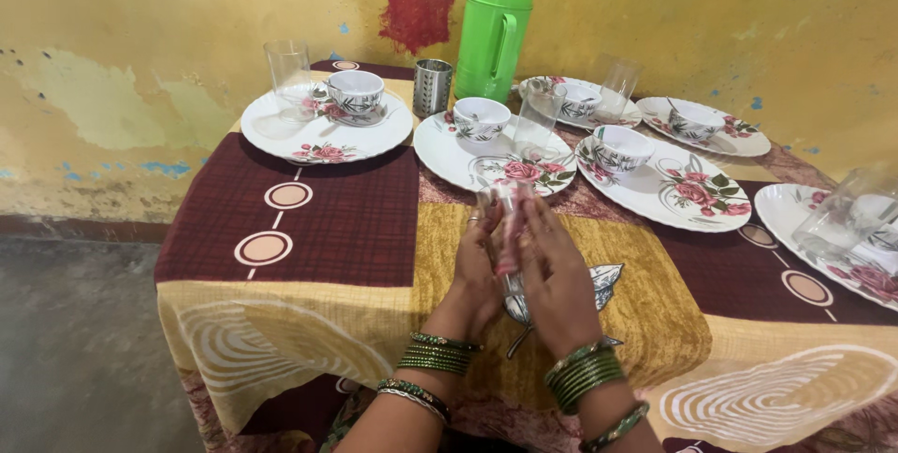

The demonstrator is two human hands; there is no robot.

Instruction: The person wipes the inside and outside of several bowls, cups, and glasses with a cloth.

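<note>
A clear drinking glass is held upright between the left hand and the right hand, whose fingers are pressed together flat against its two sides, above the near middle of the patterned tablecloth. Just beyond the glass, a flowered plate bearing a cup and another glass is seen, with a similar plate set to the far left. A green jug and a small metal holder are placed against the far wall.
</note>
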